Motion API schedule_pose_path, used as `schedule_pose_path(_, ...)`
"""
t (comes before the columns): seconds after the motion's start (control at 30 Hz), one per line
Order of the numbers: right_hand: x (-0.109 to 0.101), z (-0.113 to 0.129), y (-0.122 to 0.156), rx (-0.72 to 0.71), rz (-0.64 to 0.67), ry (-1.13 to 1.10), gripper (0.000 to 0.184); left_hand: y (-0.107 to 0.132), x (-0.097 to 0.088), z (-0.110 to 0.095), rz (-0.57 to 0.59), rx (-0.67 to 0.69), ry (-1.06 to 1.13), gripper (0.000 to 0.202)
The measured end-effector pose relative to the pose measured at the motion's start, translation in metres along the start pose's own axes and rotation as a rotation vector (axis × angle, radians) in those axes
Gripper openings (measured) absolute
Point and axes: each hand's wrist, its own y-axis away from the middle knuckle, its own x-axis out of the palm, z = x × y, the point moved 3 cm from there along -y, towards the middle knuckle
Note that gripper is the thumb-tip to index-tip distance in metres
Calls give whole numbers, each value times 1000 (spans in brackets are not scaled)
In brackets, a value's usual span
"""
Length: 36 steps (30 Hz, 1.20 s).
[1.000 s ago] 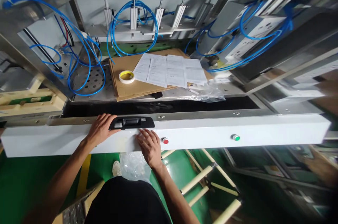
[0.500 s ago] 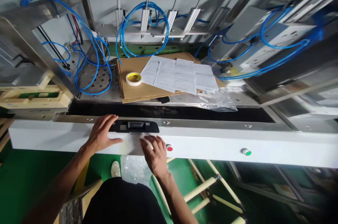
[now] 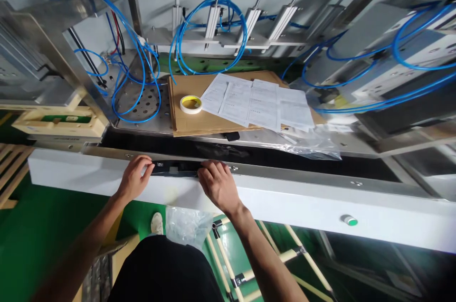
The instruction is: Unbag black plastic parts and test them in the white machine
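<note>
A long black plastic panel (image 3: 183, 167) with a small square cut-out lies along the metal edge above the white front beam. My left hand (image 3: 134, 177) pinches its left end between thumb and fingers. At the other end, my right hand (image 3: 220, 187) has its fingers curled over the panel and hides that end. Both hands are closed on it, palms low over the white beam (image 3: 89, 174).
Behind the panel runs a dark slot (image 3: 285, 162). Beyond it are cardboard (image 3: 185, 124), paper sheets (image 3: 249, 102), a tape roll (image 3: 191, 104) and clear plastic film (image 3: 317, 145). Blue hoses (image 3: 142, 79) hang around the metal frames. A green button (image 3: 351, 221) sits on the beam.
My right hand has moved up from the beam onto the panel's right end. My left fingers have closed on the left end. The panel now appears turned, and the view has shifted.
</note>
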Motion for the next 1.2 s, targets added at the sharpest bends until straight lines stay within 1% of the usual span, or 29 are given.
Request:
schedule_pose_path(0.03, 1, -2, -3, -13, 17, -26, 18, 1, 0, -1, -26, -5, -14, 15)
schedule_pose_path(0.1, 5, -6, -8, -28, 52, -70, 19, 8, -3, -10, -127, 18, -79, 12)
schedule_pose_path(0.13, 7, -8, -9, -28, 67, -82, 19, 13, -5, -18, -174, 66, -121, 14)
schedule_pose_path(0.17, 8, -10, -10, -26, 79, -88, 19, 18, -4, -29, -188, 145, -160, 18)
schedule_pose_path(0.2, 10, -11, -10, -22, 88, -93, 19, 23, -1, -41, -160, 243, -193, 21)
schedule_pose_path(0.23, 11, -12, -10, -15, 95, -100, 19, 26, 5, -52, -90, 341, -222, 24)
schedule_pose_path(0.27, 12, -13, -10, -8, 99, -108, 18, 29, 13, -61, 4, 414, -245, 27)
schedule_pose_path(0.3, 13, -13, -10, 0, 101, -118, 18, 30, 21, -67, 94, 454, -273, 32)
schedule_pose_path(0.33, 13, -13, -10, 7, 102, -128, 18, 29, 29, -69, 161, 458, -309, 37)
schedule_pose_path(0.37, 13, -13, -11, 10, 104, -140, 17, 27, 37, -67, 198, 438, -352, 42)
schedule_pose_path(0.43, 14, -14, -11, 9, 109, -163, 17, 21, 48, -58, 226, 392, -420, 49)
schedule_pose_path(0.5, 14, -18, -11, 8, 112, -182, 20, 15, 55, -46, 252, 380, -464, 50)
schedule_pose_path(0.57, 13, -28, -8, 30, 104, -187, 25, 10, 59, -36, 286, 385, -503, 48)
schedule_pose_path(0.67, 5, -46, 2, 138, 42, -145, 31, 2, 58, -30, 343, 400, -533, 44)
schedule_pose_path(0.73, -5, -51, 11, 278, -75, -77, 32, -2, 55, -31, 392, 421, -522, 43)
schedule_pose_path(0.77, -10, -47, 15, 336, -149, -48, 30, -4, 53, -32, 415, 429, -509, 43)
schedule_pose_path(0.8, -14, -39, 17, 351, -209, -33, 28, -6, 51, -33, 434, 433, -490, 43)
schedule_pose_path(0.83, -16, -27, 19, 312, -239, -35, 28, -7, 48, -34, 451, 435, -465, 43)
schedule_pose_path(0.87, -15, -12, 19, 231, -237, -48, 28, -9, 45, -34, 466, 433, -430, 43)
schedule_pose_path(0.93, -6, 21, 15, 35, -138, -77, 31, -15, 39, -33, 512, 422, -323, 42)
schedule_pose_path(0.97, -1, 33, 13, -18, -79, -81, 31, -18, 37, -32, 544, 412, -261, 40)
schedule_pose_path(1.0, 5, 41, 11, -35, -26, -80, 32, -22, 35, -32, 582, 402, -202, 36)
schedule_pose_path(1.07, 12, 47, 5, -11, 62, -90, 34, -31, 33, -32, 652, 390, -114, 27)
schedule_pose_path(1.1, 13, 46, 2, 2, 100, -100, 35, -35, 31, -33, 662, 388, -96, 26)
schedule_pose_path(1.13, 13, 44, -2, 12, 131, -108, 36, -39, 29, -34, 643, 388, -95, 27)
schedule_pose_path(1.2, 10, 37, -9, 37, 171, -116, 35, -43, 25, -39, 544, 387, -123, 32)
